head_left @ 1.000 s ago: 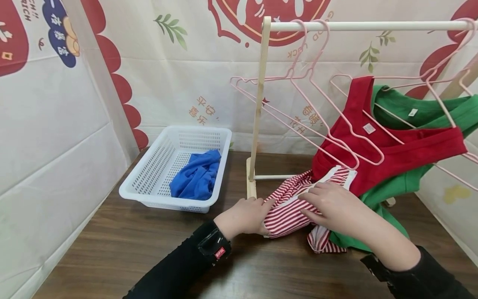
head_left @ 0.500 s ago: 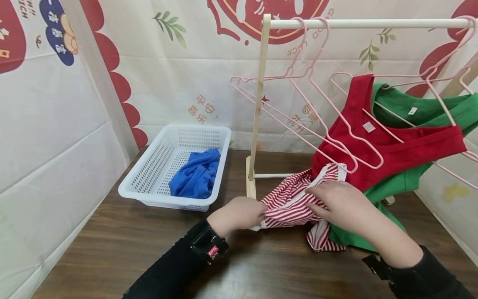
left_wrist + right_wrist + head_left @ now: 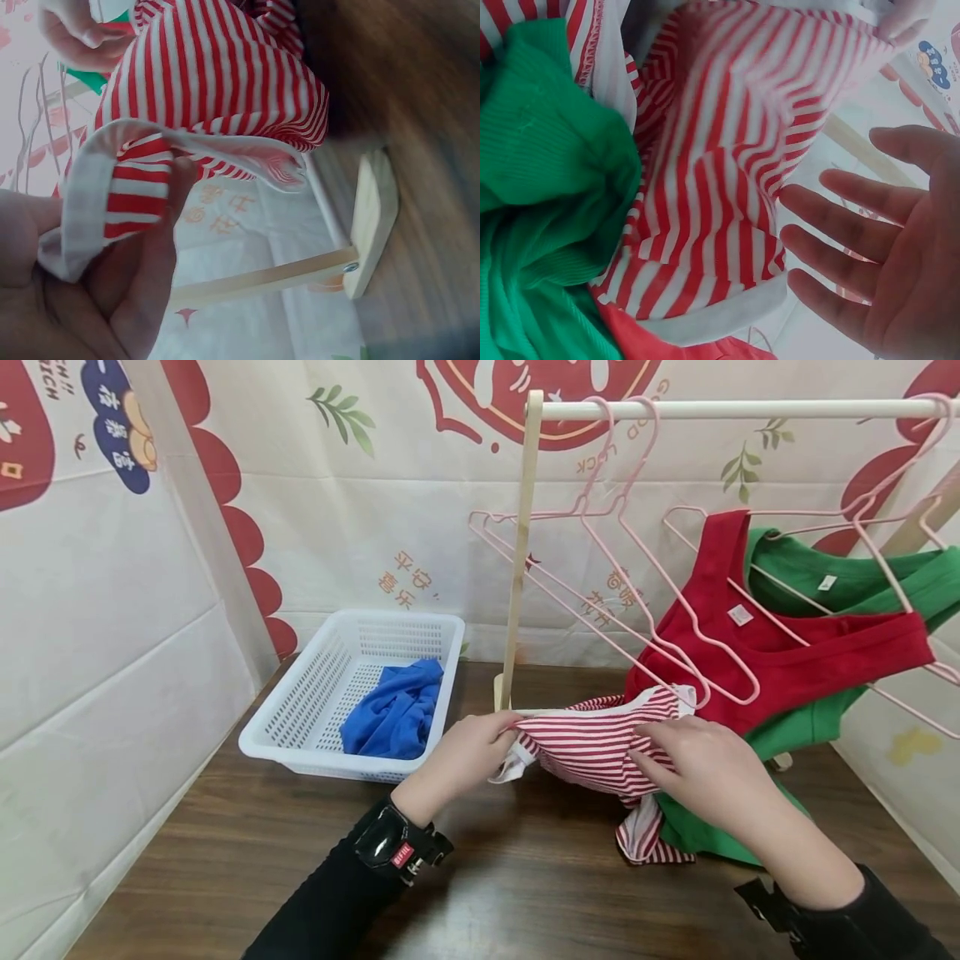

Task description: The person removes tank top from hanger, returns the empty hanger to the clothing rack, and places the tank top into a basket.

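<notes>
A red-and-white striped garment with white trim (image 3: 592, 743) is stretched between my two hands below the hangers. My left hand (image 3: 465, 756) pinches its left end. In the left wrist view, the white trim (image 3: 79, 206) folds over between the thumb and fingers of that hand (image 3: 97, 300). My right hand (image 3: 705, 768) is at the garment's right part. The right wrist view has this hand (image 3: 900, 240) with fingers spread, fingertips close beside the striped cloth (image 3: 712, 180); whether they touch cannot be told. Behind hang a red sleeveless top (image 3: 795, 668) and a green top (image 3: 813, 727).
A rack with a white top bar (image 3: 750, 410) and a wooden post (image 3: 522, 527) stands on the brown table (image 3: 225, 868). Two bare pink hangers, one with its hook (image 3: 642, 460) visible, hang from it. At left, a white basket (image 3: 337, 763) holds blue cloth (image 3: 393, 710).
My left hand has gone from lying on the striped garment to pinching its edge, moving up and left and lifting that end. My right hand has shifted slightly right.
</notes>
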